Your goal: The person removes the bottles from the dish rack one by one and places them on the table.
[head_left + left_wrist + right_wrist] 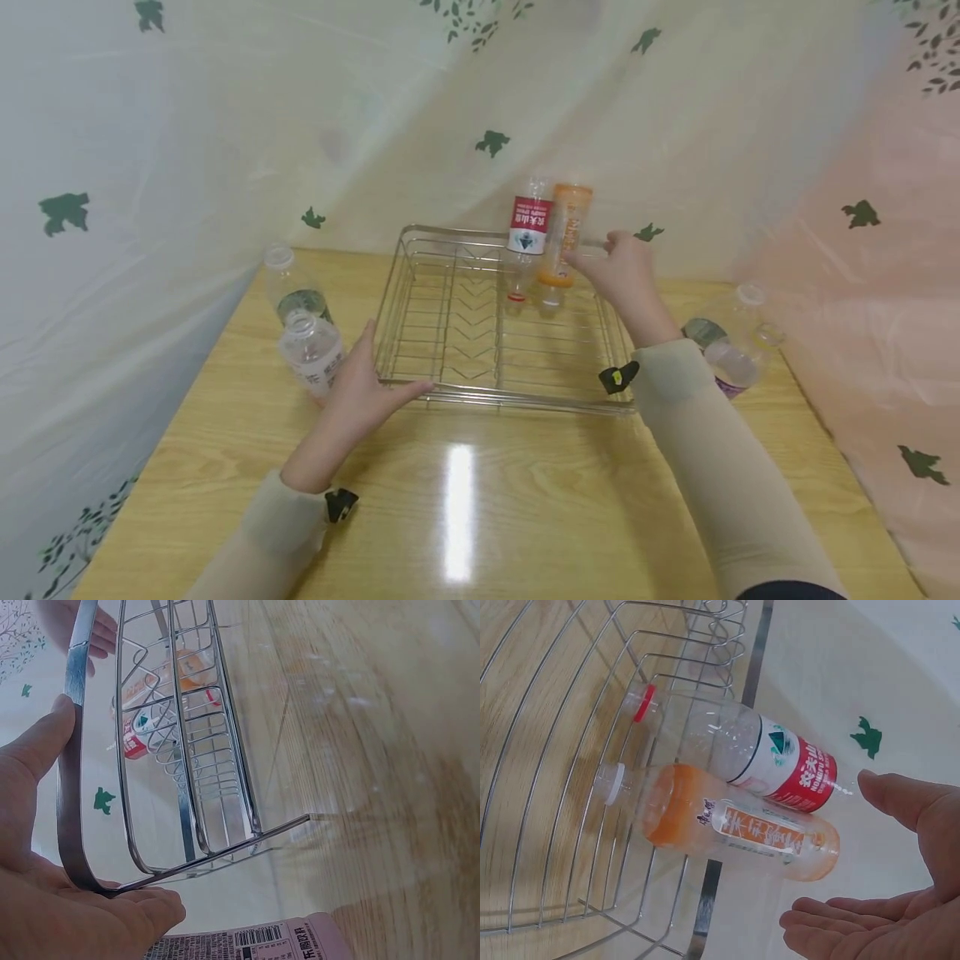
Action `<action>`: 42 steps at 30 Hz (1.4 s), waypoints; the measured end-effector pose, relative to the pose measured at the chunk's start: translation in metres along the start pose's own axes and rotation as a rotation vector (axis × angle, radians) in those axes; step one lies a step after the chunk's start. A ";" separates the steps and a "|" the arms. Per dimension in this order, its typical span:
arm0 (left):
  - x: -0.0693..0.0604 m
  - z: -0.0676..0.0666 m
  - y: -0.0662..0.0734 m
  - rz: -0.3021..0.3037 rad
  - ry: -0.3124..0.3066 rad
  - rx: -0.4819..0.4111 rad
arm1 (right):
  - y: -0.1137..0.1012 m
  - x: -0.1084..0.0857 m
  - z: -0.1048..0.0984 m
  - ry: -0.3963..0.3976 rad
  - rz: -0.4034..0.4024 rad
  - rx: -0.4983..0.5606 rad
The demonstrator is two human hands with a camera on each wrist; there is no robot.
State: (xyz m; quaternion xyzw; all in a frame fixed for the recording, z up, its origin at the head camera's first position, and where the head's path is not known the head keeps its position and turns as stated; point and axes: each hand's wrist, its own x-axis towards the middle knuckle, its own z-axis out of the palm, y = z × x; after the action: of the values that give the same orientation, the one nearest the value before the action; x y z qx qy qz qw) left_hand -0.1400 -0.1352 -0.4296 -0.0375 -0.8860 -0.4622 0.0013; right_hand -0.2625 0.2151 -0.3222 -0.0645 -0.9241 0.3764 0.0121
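Note:
A wire dish rack sits on the wooden table. At its front left corner is my left hand, thumb and fingers spread along the two sides and touching the metal rim band. Two plastic bottles lean side by side, cap down, at the rack's back edge. One is a clear bottle with a red and white label; the other has an orange label. My right hand hovers just right of them. In the right wrist view its fingers are extended, apart from the bottles.
Two clear bottles stand left of the rack, a nearer one with a white label and a farther one. More clear bottles are at the right, partly behind my right sleeve. A patterned curtain hangs behind the table.

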 end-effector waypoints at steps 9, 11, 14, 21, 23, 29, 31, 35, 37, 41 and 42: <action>0.000 0.000 -0.003 -0.001 -0.006 0.019 | -0.001 0.009 0.009 -0.010 0.036 0.011; 0.000 0.000 -0.003 -0.003 -0.008 0.022 | 0.000 0.011 0.011 -0.016 0.044 0.015; -0.001 -0.001 -0.002 -0.005 -0.007 0.024 | 0.004 0.016 0.015 -0.028 0.058 0.030; 0.000 0.000 -0.001 -0.005 -0.001 0.021 | 0.015 0.026 0.020 -0.086 0.096 0.094; 0.000 -0.001 -0.001 -0.007 -0.001 0.019 | 0.016 0.029 0.021 -0.096 0.108 0.101; -0.001 -0.001 0.001 -0.023 -0.005 0.018 | 0.018 0.037 0.024 -0.114 0.115 0.085; -0.002 -0.001 0.001 -0.024 -0.006 0.020 | 0.018 0.039 0.025 -0.119 0.112 0.074; -0.002 -0.001 0.001 -0.026 -0.006 0.024 | 0.017 0.042 0.026 -0.127 0.118 0.072; -0.002 -0.001 0.001 -0.025 -0.006 0.023 | 0.016 0.043 0.026 -0.135 0.125 0.071; -0.001 -0.001 0.001 -0.023 -0.006 0.017 | 0.015 0.043 0.026 -0.142 0.147 0.038; -0.001 -0.001 0.001 -0.020 -0.007 0.016 | 0.014 0.043 0.026 -0.142 0.148 0.025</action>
State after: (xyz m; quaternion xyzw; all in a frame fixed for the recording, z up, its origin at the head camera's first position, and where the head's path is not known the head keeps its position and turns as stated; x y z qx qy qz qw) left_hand -0.1391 -0.1357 -0.4284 -0.0304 -0.8899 -0.4552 -0.0063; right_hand -0.3054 0.2129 -0.3517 -0.1057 -0.9105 0.3915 -0.0806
